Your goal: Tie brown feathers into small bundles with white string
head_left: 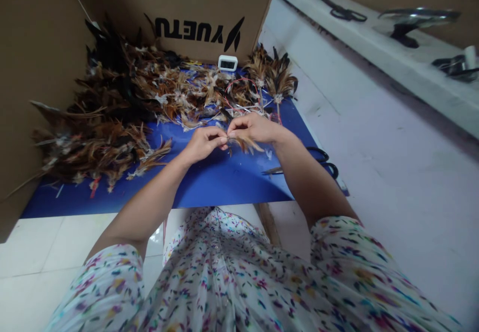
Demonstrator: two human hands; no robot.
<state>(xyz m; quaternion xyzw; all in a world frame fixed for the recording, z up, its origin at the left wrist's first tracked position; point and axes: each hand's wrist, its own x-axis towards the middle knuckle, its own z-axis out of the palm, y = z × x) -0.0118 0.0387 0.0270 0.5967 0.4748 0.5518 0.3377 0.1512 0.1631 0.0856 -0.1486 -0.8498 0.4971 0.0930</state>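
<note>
Over the blue tabletop (pixel 232 182), my left hand (pixel 205 144) and my right hand (pixel 251 126) meet with their fingertips pinched together. Between them is a small bunch of brown feathers (pixel 247 145), its tips fanning out to the right beneath my right hand. Both hands look closed on its base end; the exact grip point is hidden by the fingers. A large heap of brown and black feathers (pixel 108 147) lies to the left and behind. Beside my right forearm, scissors with black handles (pixel 331 169) rest partly hidden under the arm.
Behind the heap stands a cardboard box (pixel 194 2), with another cardboard panel (pixel 33 47) at the left. A small white digital clock (pixel 228 63) sits before the box. Tied feather bunches (pixel 275 75) stand at the back right. A ledge (pixel 374 37) on the right carries more scissors (pixel 348 13).
</note>
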